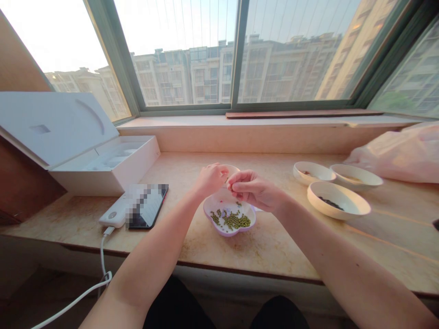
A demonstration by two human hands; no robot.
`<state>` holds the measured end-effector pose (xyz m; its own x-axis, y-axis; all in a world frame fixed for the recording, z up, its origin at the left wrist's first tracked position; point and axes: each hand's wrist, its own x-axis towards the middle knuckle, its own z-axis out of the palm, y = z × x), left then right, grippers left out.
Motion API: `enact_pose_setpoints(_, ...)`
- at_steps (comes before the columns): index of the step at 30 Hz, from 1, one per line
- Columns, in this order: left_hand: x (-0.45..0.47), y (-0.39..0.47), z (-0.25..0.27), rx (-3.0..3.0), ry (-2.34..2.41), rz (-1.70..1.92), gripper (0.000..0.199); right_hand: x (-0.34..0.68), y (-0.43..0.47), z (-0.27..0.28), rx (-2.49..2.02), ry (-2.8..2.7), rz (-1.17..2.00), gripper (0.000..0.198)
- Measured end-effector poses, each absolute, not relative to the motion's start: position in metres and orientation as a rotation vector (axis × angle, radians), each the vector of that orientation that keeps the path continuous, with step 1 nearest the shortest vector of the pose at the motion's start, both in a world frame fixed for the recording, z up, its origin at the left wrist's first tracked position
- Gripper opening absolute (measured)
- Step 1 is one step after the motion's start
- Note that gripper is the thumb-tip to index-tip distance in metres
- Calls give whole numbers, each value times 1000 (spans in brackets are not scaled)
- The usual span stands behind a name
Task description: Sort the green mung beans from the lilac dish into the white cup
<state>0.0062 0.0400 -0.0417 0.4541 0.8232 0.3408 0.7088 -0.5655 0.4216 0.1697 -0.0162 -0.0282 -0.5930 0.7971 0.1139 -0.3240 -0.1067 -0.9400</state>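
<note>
Small green beans (236,221) in dish (228,234) lie bodyward of right hand (255,191) (nearer; fingers pinched, contents unclear) and left hand (211,178) (grip unclear).

Just below the pinch of the right hand (257,189), the lilac-rimmed bowl (229,233) takes up the room; a second bowl (236,169), partly hidden, stands beyond it. Left of the pinch, the left hand (211,178) crowds the way; past it, bare counter (181,169) runs to the phone (156,205) and white box (137,157). Rightward, a wide gap ends at three bowls (327,210), a plastic bag (408,153) behind them.
</note>
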Motion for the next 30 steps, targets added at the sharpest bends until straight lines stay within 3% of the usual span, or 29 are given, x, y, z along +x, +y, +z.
enact_pose_setpoints(13, 9, 38, -41, 2566, 1327, 747, 21, 176, -18, -23, -612, -1364, 1649, 25)
enact_pose_setpoints(22, 7, 33, -31, 2356, 1644, 777, 21, 173, -15, -23, -653, -1334, 1564, 28)
enact_pose_setpoints(30, 8, 19, -20, 2338, 1672, 733, 19, 178, 12, -40, -971, -1371, 968, 25)
